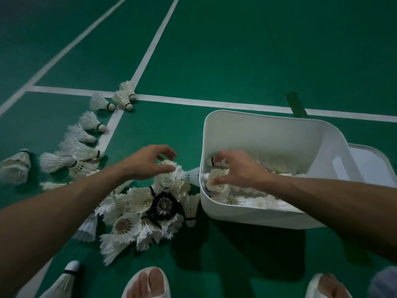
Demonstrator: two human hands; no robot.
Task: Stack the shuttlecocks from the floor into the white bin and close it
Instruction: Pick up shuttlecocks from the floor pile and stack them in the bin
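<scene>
Where the view begins, at its lower edge, my feet in white open-toed slippers (146,283) stand on the green court floor (236,61), and a lone white feather shuttlecock (64,280) lies beside the left one. Just beyond lies a heap of white feather shuttlecocks (129,214), tumbled at all angles, with a single black-feathered shuttlecock (164,205) among them.

My left hand (148,162) hovers at the far end of the heap. Its fingers are arched and spread, and its thumb is at the feather skirt of the topmost shuttlecock (169,179); it grips nothing.

To the right, touching the heap, stands the white rectangular plastic bin (257,127), uncovered and part-filled with shuttlecocks. My right hand (234,168) reaches inside it near the left wall, fingers and thumb curled round a cork-tipped white shuttlecock (217,179).

A flat white lid (373,164) lies on the floor against the bin's right side.

Farther left, a curved row of loose shuttlecocks (88,134) runs up to the white court lines (193,102).
</scene>
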